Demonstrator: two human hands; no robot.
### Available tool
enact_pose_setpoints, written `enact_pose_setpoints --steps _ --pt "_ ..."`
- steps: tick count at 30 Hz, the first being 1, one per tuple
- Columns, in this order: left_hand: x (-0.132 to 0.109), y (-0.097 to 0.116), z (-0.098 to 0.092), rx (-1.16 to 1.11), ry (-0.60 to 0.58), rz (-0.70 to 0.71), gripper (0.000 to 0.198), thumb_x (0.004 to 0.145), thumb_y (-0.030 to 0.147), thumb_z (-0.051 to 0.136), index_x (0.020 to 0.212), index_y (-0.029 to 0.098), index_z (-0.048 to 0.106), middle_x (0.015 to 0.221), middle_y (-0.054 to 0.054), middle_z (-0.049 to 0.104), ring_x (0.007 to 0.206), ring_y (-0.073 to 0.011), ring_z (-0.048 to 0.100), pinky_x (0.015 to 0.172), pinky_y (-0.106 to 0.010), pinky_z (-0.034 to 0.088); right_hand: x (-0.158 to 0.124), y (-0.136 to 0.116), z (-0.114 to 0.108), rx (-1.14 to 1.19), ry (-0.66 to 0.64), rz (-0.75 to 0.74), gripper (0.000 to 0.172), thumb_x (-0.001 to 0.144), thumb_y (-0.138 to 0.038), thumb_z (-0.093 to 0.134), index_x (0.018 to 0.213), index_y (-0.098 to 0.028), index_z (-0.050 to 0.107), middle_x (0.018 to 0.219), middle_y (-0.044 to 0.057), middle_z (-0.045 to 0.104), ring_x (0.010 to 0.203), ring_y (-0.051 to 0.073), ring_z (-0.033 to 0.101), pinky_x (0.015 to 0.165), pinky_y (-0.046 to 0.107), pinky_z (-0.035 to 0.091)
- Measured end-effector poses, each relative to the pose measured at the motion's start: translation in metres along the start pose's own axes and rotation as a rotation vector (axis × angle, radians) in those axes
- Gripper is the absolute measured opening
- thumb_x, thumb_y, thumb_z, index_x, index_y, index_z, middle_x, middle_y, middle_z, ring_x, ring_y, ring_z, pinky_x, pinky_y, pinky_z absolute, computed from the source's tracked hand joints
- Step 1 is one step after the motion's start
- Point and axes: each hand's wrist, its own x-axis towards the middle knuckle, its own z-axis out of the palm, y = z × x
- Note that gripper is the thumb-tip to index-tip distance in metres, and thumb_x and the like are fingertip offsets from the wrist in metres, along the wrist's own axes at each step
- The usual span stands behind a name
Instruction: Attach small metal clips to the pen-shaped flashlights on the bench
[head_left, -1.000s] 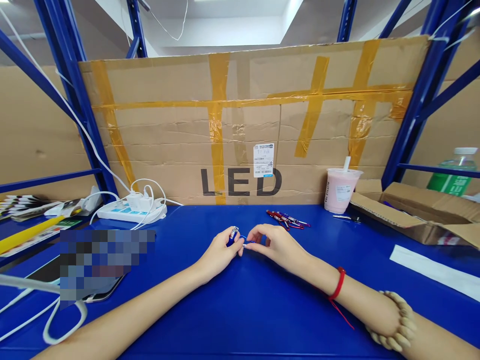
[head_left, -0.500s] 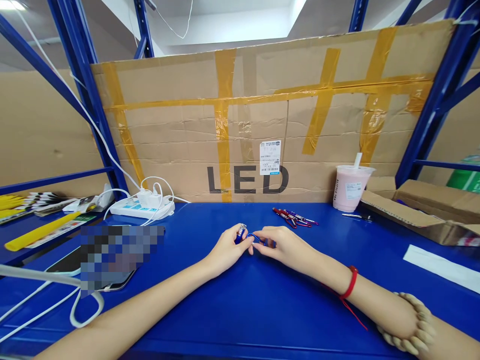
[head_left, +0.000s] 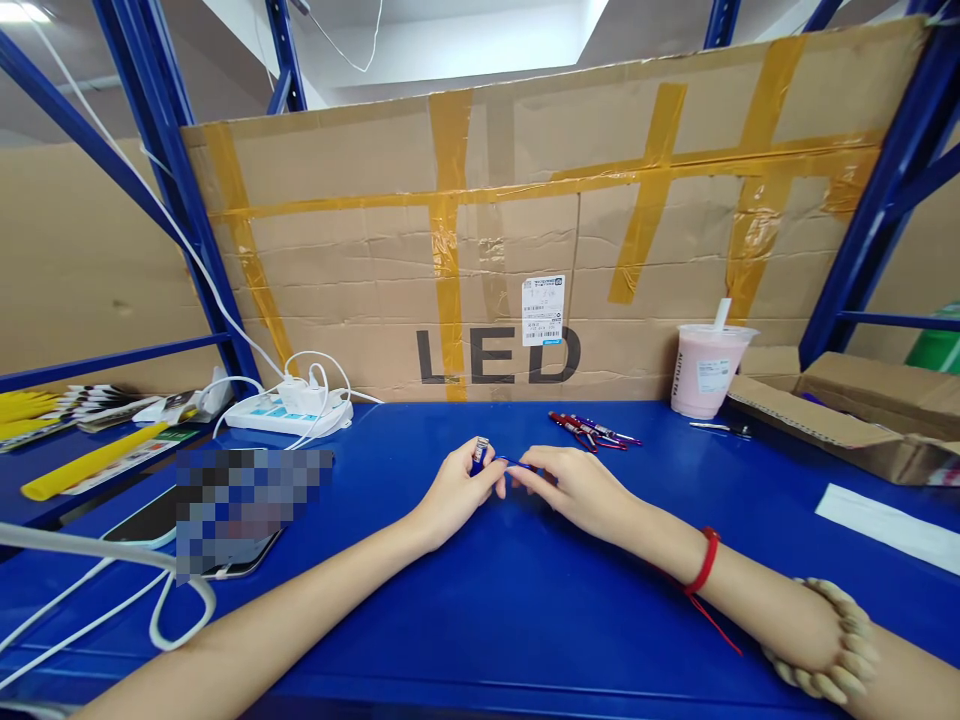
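Note:
Just in front of me, my left hand (head_left: 455, 497) is closed around a small blue piece with a silver-white printed patch (head_left: 480, 456), which sticks up between thumb and fingers. My right hand (head_left: 576, 487) meets it from the right, pinching a thin blue part (head_left: 517, 463) that spans the small gap between both hands' fingertips. Fingers cover much of the blue object, and whether the two parts are joined I cannot tell. Beyond my right hand lies a small pile of slim red and purple pieces (head_left: 594, 432) with loop-shaped ends.
A pink drink cup (head_left: 705, 375) with a straw stands at back right, near an open cardboard box (head_left: 862, 440) and a white strip (head_left: 889, 528). To the left are a power strip (head_left: 289, 412), a dark phone-like device (head_left: 255, 555) and white cables (head_left: 184, 640). Taped cardboard (head_left: 360, 280) walls the back.
The blue loop visible between my fingertips has turned and now appears as a thin, flatter line. My right hand has shifted slightly; my left hand stays closed on the blue piece.

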Motion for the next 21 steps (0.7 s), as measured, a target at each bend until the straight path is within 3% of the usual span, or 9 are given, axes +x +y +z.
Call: enact_pose_setpoints --steps 8,11,16,21 --pt "-0.0012 0.0042 0.0010 -0.054 0.047 0.031 0.030 0.082 0.035 0.052 0.068 0.019 0.030 0.059 0.005 0.051 0.044 -0.0040 0.034 0.044 -0.018 0.026 -0.0011 -0.0038 -0.0020 -0.006 -0.003 0.037 0.048 0.094 -0.040 0.025 0.064 -0.018 0.055 0.068 -0.001 0.061 0.061 0.011 0.053 0.059 0.023 0.034" --pt "-0.0012 0.0050 0.0010 -0.049 0.051 0.029 0.030 0.082 0.035 0.051 0.068 0.019 0.029 0.058 0.005 0.051 0.042 -0.0037 0.034 0.044 -0.018 0.026 -0.0004 -0.0057 -0.0034 0.016 0.016 0.064 0.042 0.093 -0.041 0.030 0.073 -0.020 0.060 0.072 -0.002 0.063 0.060 0.010 0.055 0.058 0.022 0.034" --pt "-0.0013 0.0053 0.0008 -0.015 0.090 -0.032 0.026 0.080 0.028 0.050 0.066 0.019 0.030 0.051 0.007 0.048 0.041 -0.0039 0.031 0.043 -0.018 0.025 0.0000 -0.0040 -0.0031 0.017 0.054 0.054 0.032 0.088 -0.044 0.042 0.109 -0.026 0.059 0.084 -0.002 0.067 0.057 0.009 0.056 0.055 0.021 0.036" --pt "-0.0013 0.0066 0.0014 -0.015 0.082 -0.044 0.022 0.077 0.025 0.049 0.065 0.019 0.031 0.047 0.008 0.047 0.040 -0.0043 0.029 0.043 -0.018 0.024 -0.0012 -0.0002 -0.0022 -0.100 0.063 -0.064 0.030 0.087 -0.040 0.046 0.108 -0.025 0.062 0.086 0.000 0.066 0.062 0.009 0.056 0.055 0.020 0.035"
